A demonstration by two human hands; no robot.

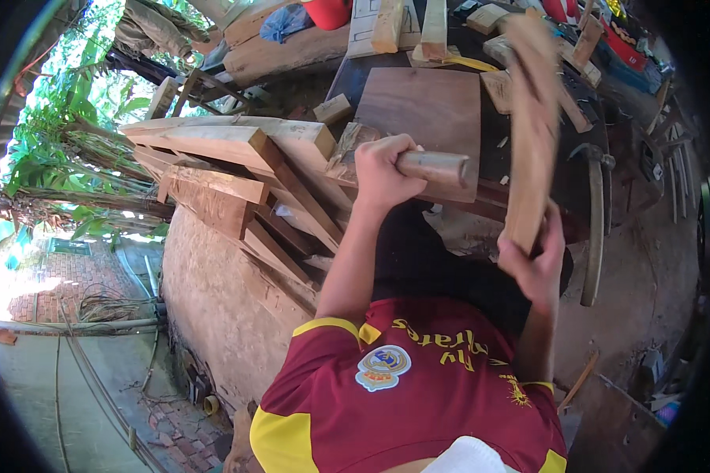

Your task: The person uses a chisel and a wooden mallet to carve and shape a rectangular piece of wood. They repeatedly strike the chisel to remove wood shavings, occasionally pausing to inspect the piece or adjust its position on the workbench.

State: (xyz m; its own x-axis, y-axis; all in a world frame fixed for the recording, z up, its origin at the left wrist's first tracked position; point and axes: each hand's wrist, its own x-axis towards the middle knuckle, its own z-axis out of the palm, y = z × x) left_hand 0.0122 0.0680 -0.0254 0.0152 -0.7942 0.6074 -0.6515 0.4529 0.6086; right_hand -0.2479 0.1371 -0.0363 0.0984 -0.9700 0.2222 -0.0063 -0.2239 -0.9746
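Note:
My left hand [386, 172] is closed round a thick wooden bar [442, 168], whose rounded, smooth end sticks out to the right. Left of that fist, a rougher wooden block [347, 150] shows; I cannot tell whether it is one piece with the bar. My right hand [538, 264] grips the lower end of a long, slightly curved piece of wood [533, 142]. This piece stands upright in the view, its upper end smeared by motion. Behind the bar, a flat brown board [426, 102] lies on a dark worktable [363, 83].
Stacked timber beams [229, 138] lean at my left, close to my forearm. A hammer [594, 229] with a long handle hangs at the table's right side. Wood offcuts and tools crowd the far right. A red bucket [326, 12] and a blue plastic bag [285, 24] sit at the back.

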